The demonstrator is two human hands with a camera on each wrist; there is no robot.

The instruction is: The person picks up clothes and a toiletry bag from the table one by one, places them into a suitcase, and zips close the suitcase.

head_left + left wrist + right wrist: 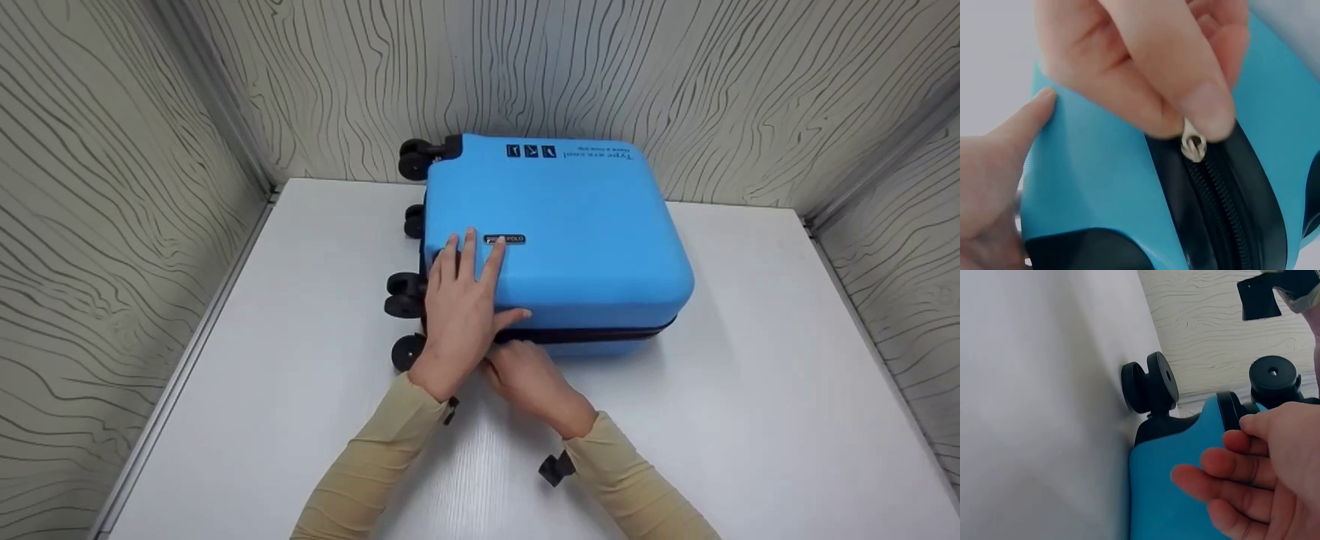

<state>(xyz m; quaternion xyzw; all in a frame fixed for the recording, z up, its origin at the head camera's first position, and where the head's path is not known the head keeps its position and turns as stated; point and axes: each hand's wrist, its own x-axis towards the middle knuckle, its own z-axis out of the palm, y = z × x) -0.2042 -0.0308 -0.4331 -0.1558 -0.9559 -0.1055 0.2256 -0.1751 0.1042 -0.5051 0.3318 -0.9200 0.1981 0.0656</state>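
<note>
A light blue hard-shell suitcase lies flat on the white table, its black wheels pointing left. My left hand rests on the top shell by the wheel end, fingers spread and straight, one fingertip at the small dark logo plate. Low at the near side, my right hand pinches a silver zipper pull between thumb and index finger. Dark zipper teeth run from the pull along a black band in the left wrist view. In the right wrist view the fingers hide the pull.
White table surface surrounds the suitcase. Wood-grain patterned panels stand behind and at both sides, with metal rails along the side edges. The suitcase's far wheel sits close to the back panel.
</note>
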